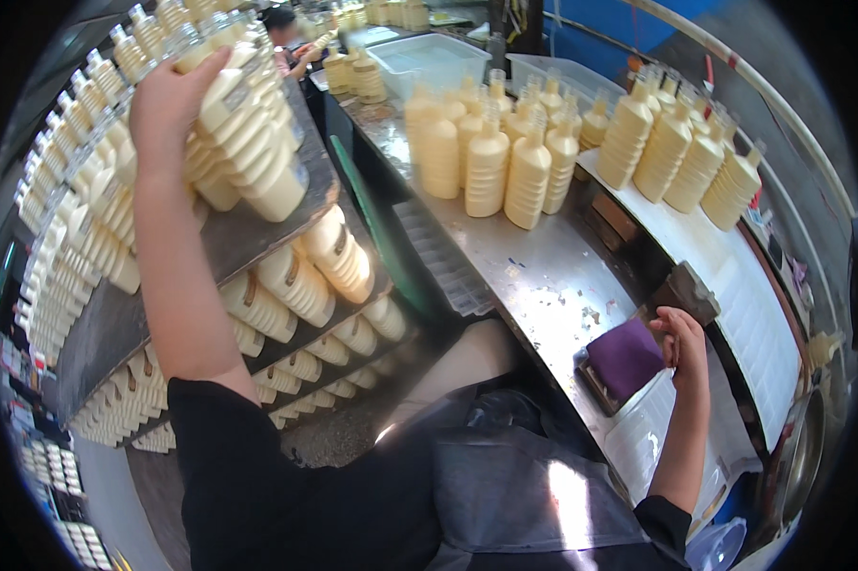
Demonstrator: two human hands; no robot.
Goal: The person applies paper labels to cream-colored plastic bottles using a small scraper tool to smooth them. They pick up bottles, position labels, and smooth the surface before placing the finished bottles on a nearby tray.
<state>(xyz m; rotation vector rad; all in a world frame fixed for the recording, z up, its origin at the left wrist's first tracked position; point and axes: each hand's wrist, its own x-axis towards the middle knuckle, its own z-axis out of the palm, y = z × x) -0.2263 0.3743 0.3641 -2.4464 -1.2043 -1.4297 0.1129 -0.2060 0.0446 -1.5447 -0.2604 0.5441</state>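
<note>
My left hand [177, 100] is raised to the upper rack board at the left, closed around the upper part of a cream plastic bottle [221, 95]; its far fingers are hidden. Rows of similar ribbed bottles [267, 181] with clear necks stand tightly packed around it. My right hand [682, 344] hovers at the right edge of a purple cloth-covered pad [626, 358] on the metal bench. Its fingers are loosely bent and apart, with nothing seen in them. I cannot tell whether the fingertips touch the pad.
Cream bottles [486, 171] cluster on the metal bench [533, 276]; more bottles [671, 157] stand on a white raised surface [733, 295]. A clear plastic tub [429, 59] sits behind. Lower rack shelves hold bottles [295, 281]. Another person [284, 48] works at the far end.
</note>
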